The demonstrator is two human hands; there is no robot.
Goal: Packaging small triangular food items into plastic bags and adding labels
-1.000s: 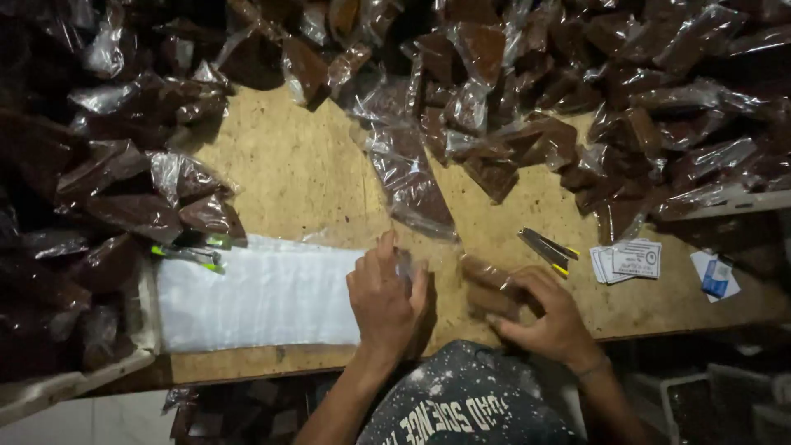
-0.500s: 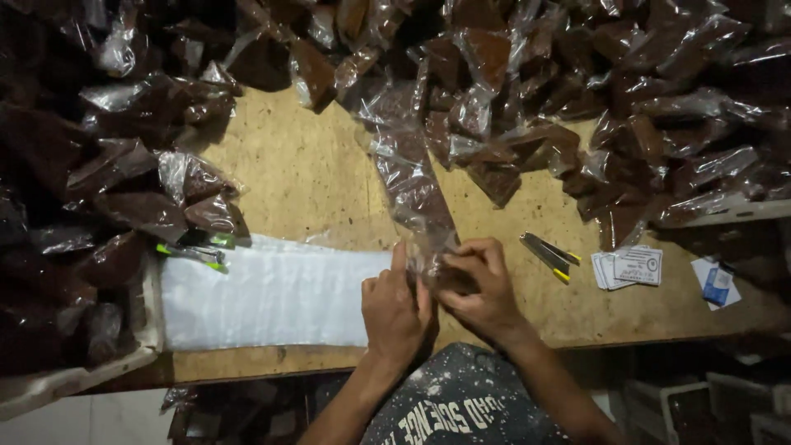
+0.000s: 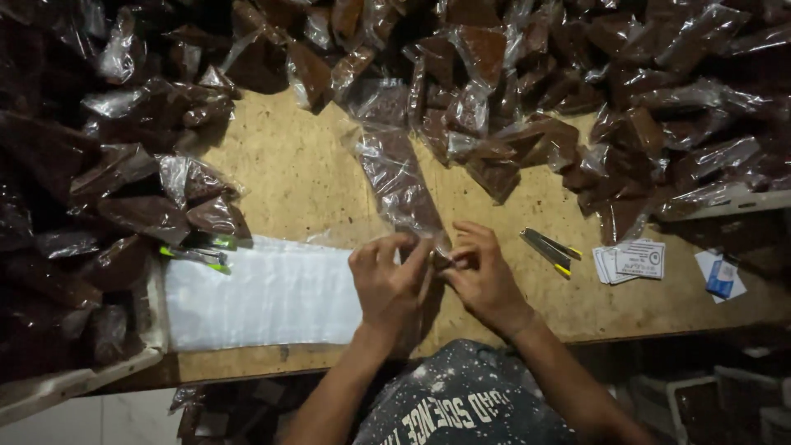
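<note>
A long clear plastic bag (image 3: 395,177) with brown filling lies lengthwise on the wooden table (image 3: 297,173), its near end between my hands. My left hand (image 3: 387,284) pinches that end with its fingertips from the left. My right hand (image 3: 482,276) pinches the same end from the right, fingers curled in. Both hands meet near the table's front edge. A flat white pad (image 3: 264,292) lies just left of my left hand.
Piles of filled brown plastic bags (image 3: 626,99) ring the table at the back, right and left (image 3: 107,189). Two cutters (image 3: 548,247), a small stack of cards (image 3: 630,259) and a blue-and-white packet (image 3: 721,276) lie at the right. Green-tipped pens (image 3: 198,251) rest by the pad.
My right hand has moved left from a brown block at the front edge to meet the left hand. Both hands have taken hold of the long bag's near end.
</note>
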